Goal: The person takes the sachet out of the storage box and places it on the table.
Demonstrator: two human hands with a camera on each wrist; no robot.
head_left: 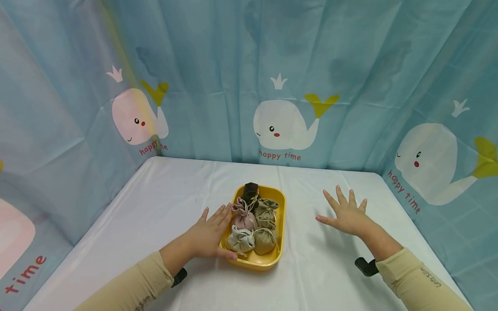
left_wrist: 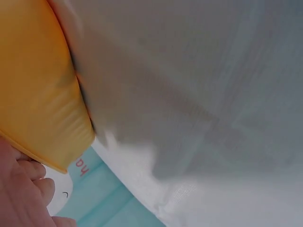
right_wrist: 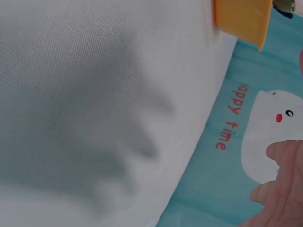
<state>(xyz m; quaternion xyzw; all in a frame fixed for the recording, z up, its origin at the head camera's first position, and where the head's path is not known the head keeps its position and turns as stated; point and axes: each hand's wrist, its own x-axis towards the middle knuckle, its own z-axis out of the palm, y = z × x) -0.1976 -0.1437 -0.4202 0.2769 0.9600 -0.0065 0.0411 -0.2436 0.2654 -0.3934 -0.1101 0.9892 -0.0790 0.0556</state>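
A yellow rectangular tray (head_left: 283, 211) with rounded corners stands on the white-covered table. Inside it sit several small drawstring pouches: a black one (head_left: 250, 191) at the back, a pink one (head_left: 244, 219), a pale grey one (head_left: 240, 239) and olive ones (head_left: 265, 242) on the right. My left hand (head_left: 206, 236) lies along the tray's left rim, fingers extended and thumb at the front corner. In the left wrist view, its fingers (left_wrist: 33, 170) are right at the rim of the yellow wall. Off to the right, my right hand (head_left: 347, 218) hovers over the table with fingers spread, holding nothing.
White cloth covers the table (head_left: 186, 185). Behind and along the sides hangs a blue curtain (head_left: 202, 121) printed with whales. Black straps or mounts (head_left: 366, 267) show below both wrists. In the right wrist view, the hand's shadow falls on the cloth.
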